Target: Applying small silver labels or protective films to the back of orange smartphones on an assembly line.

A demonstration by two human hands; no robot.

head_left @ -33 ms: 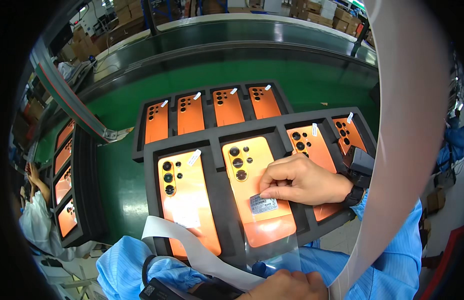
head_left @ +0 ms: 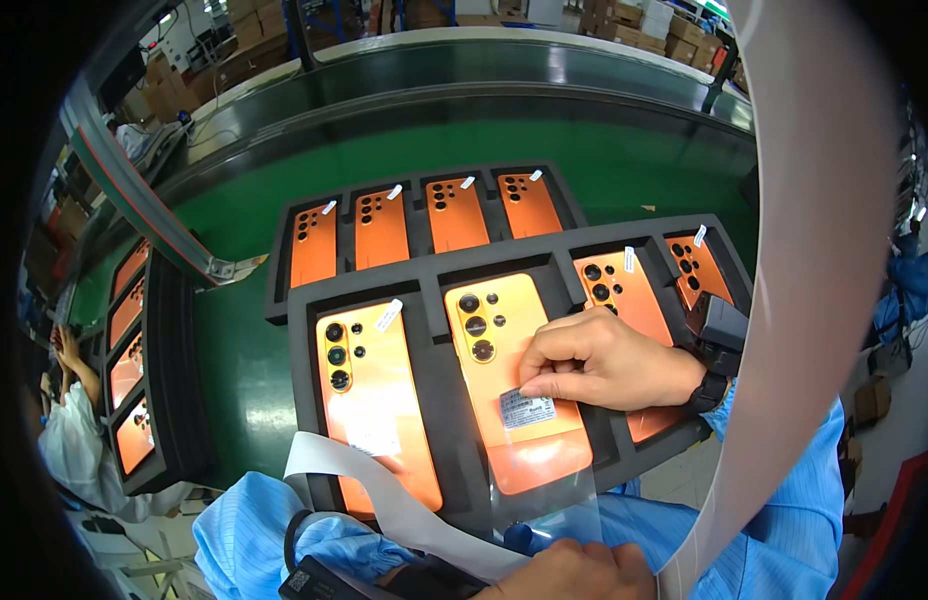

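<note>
In the second bay of the near foam tray (head_left: 424, 285), an orange phone (head_left: 529, 455) lies with its camera side up. My right hand (head_left: 604, 365) is closed in a pinch at the upper edge of a silver printed label (head_left: 527, 408), over the phone's lower back. A clear film (head_left: 549, 515) extends past that phone's bottom edge. My left hand (head_left: 574, 572) is curled at the lower edge of the picture, where a long white strip (head_left: 384, 495) runs into it; its fingertips are hidden. Another orange phone (head_left: 379, 400) with a label sits to the left.
Further phones fill the tray's right bays, partly behind my right hand. A second foam tray (head_left: 276, 290) of phones stands behind on the green surface (head_left: 254, 400). Stacked trays (head_left: 159, 440) and a metal post (head_left: 144, 200) are left, near another person's hand (head_left: 74, 360).
</note>
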